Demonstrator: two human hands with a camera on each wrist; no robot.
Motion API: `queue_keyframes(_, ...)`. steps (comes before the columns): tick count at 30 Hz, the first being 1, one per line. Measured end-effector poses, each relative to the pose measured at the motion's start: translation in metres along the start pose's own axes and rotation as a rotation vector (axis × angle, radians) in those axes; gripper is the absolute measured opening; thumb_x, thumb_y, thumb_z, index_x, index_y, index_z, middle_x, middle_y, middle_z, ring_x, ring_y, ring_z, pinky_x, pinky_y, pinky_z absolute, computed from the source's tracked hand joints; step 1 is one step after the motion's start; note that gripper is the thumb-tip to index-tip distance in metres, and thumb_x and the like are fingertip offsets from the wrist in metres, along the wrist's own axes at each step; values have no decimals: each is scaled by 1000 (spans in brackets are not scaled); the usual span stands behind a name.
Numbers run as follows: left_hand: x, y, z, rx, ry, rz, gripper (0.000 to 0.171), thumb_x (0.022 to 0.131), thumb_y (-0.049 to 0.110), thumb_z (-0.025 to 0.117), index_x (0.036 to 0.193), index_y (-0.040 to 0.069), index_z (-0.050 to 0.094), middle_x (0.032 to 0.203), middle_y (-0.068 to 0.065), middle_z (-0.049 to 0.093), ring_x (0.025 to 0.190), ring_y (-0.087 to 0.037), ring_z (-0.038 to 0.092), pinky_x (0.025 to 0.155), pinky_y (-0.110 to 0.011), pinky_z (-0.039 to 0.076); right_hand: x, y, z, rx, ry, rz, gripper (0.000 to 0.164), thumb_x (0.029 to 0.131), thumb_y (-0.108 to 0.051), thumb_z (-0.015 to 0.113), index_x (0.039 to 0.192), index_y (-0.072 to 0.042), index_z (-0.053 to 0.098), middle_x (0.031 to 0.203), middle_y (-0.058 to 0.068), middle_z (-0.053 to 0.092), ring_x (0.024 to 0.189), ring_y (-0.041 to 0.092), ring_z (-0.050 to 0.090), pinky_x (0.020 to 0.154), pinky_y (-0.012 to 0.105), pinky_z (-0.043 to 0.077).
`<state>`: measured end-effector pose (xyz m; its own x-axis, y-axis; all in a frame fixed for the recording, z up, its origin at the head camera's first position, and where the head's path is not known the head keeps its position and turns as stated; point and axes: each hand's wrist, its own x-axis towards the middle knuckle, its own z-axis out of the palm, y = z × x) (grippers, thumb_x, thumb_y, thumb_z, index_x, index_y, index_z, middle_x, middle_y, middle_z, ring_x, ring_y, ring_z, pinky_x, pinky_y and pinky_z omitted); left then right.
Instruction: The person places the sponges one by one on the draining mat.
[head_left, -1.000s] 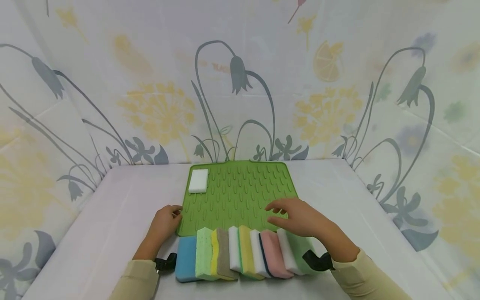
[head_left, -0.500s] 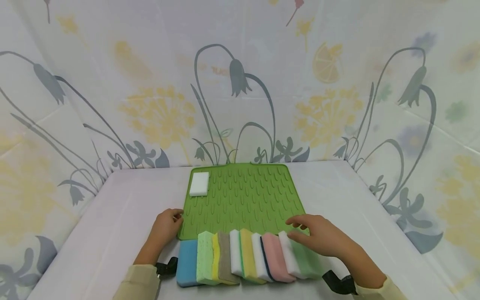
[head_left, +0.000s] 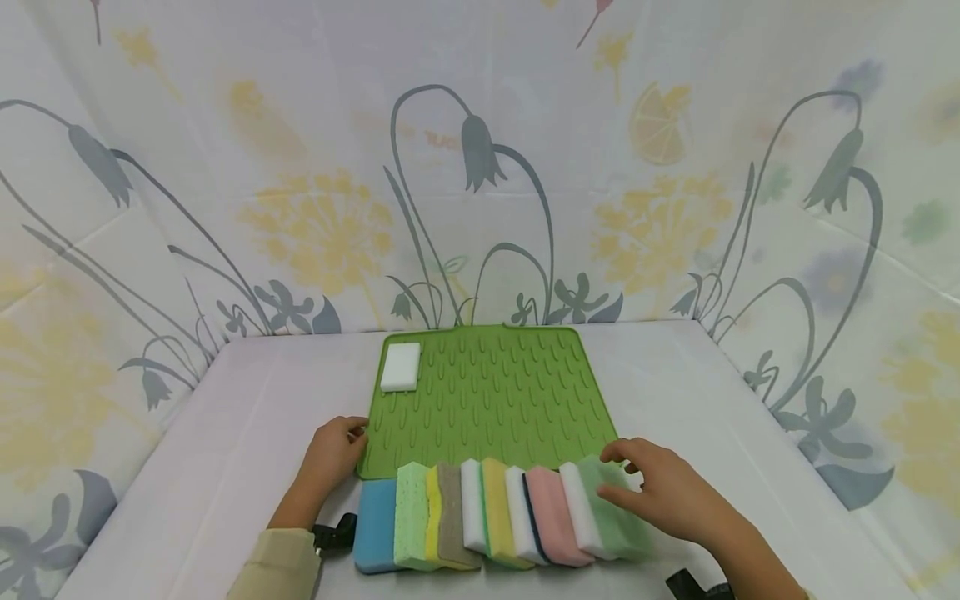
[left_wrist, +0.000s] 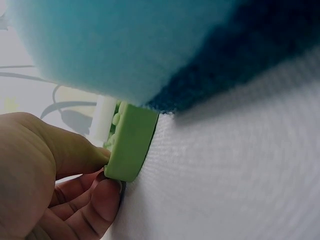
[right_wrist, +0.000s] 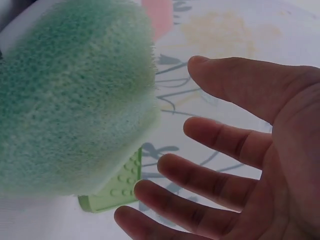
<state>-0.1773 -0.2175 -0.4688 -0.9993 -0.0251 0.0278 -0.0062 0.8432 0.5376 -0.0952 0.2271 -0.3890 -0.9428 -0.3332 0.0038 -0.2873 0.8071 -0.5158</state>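
A green silicone drying mat (head_left: pixel 495 400) lies on the table, with a white melamine sponge (head_left: pixel 401 367) at its far left corner. My left hand (head_left: pixel 333 450) pinches the mat's left edge; in the left wrist view the thumb (left_wrist: pixel 82 152) is on top and the fingers curl below. A row of sponges stands along the mat's near edge, from a blue sponge (head_left: pixel 375 525) at the left to a white-and-green sponge (head_left: pixel 618 517) at the right. My right hand (head_left: pixel 667 492) hovers beside that right-end sponge, holding nothing, fingers spread and apart from its green face (right_wrist: pixel 75 100).
Between the row's ends stand a light green sponge (head_left: pixel 411 517), a grey-and-yellow sponge (head_left: pixel 453 517), a yellow sponge (head_left: pixel 498 512) and a pink sponge (head_left: pixel 555 517). The white tabletop (head_left: pixel 277 392) runs back to a flower-printed curtain (head_left: pixel 480 233).
My right hand has moved from over the mat's near right part, rightward and nearer, to beside the green end of the row. The left hand stays at the mat's edge.
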Motion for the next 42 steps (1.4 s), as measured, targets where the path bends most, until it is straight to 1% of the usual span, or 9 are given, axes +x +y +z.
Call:
queue_keyframes(3, 0, 1, 0, -3, -3, -5, 35, 91, 8, 57, 121, -7, 63, 101, -16, 68, 86, -23, 63, 69, -37, 52, -3, 1, 3, -11, 13, 37, 35, 84, -49, 70, 108, -25, 62, 114, -6, 62, 99, 17, 61, 73, 32, 50)
queue_keyframes(6, 0, 3, -1, -8, -2, -11, 35, 91, 9, 57, 121, -7, 63, 101, -16, 69, 86, -23, 64, 69, -37, 52, -5, 1, 7, -15, 16, 60, 37, 83, -51, 69, 110, -26, 63, 118, -4, 61, 101, 19, 61, 74, 34, 50)
queue_keyframes(10, 0, 4, -2, -7, -1, -10, 34, 91, 8, 57, 121, -7, 63, 101, -16, 69, 86, -23, 64, 69, -37, 52, -6, 1, 13, -29, 30, 33, 45, 84, -54, 66, 117, -22, 64, 122, 1, 61, 105, 24, 62, 80, 42, 52)
queue_keyframes(15, 0, 5, -3, -12, -1, -11, 34, 91, 7, 56, 121, -7, 63, 100, -16, 68, 83, -22, 62, 67, -36, 51, -9, 1, 20, -55, 51, 19, 56, 84, -58, 64, 126, -21, 63, 126, 3, 60, 115, 28, 60, 90, 50, 50)
queue_keyframes(22, 0, 5, -2, -17, 4, -15, 34, 91, 7, 56, 121, -7, 63, 99, -16, 68, 80, -20, 60, 65, -33, 50, -9, 3, 23, -58, 17, 43, 64, 81, -59, 67, 132, -22, 58, 130, 5, 57, 117, 30, 58, 90, 52, 50)
queue_keyframes(28, 0, 4, -1, -19, 5, -20, 34, 91, 8, 57, 121, -7, 64, 99, -16, 68, 82, -21, 62, 67, -34, 51, -10, 3, 22, -47, -28, 72, 66, 80, -60, 67, 136, -25, 55, 133, 10, 55, 119, 34, 57, 89, 55, 49)
queue_keyframes(32, -1, 5, -2, -15, 5, -16, 34, 92, 8, 56, 121, -7, 63, 100, -16, 68, 84, -22, 63, 68, -35, 52, -12, 3, 21, -47, -29, 85, 65, 81, -59, 67, 136, -28, 54, 134, 9, 56, 117, 31, 58, 88, 52, 50)
queue_keyframes(37, -2, 6, -4, -16, 5, -17, 34, 91, 8, 56, 121, -7, 63, 100, -16, 68, 86, -23, 63, 69, -37, 52, -12, 3, 19, -26, -31, 83, 60, 82, -56, 67, 135, -30, 54, 132, 7, 57, 105, 22, 62, 81, 43, 52)
queue_keyframes(42, -2, 6, -4, -18, -1, -21, 34, 92, 8, 56, 122, -7, 63, 101, -17, 68, 88, -24, 64, 70, -37, 53, -11, 3, 14, -12, -39, 83, 56, 84, -53, 67, 133, -29, 55, 131, 7, 58, 100, 20, 63, 79, 41, 52)
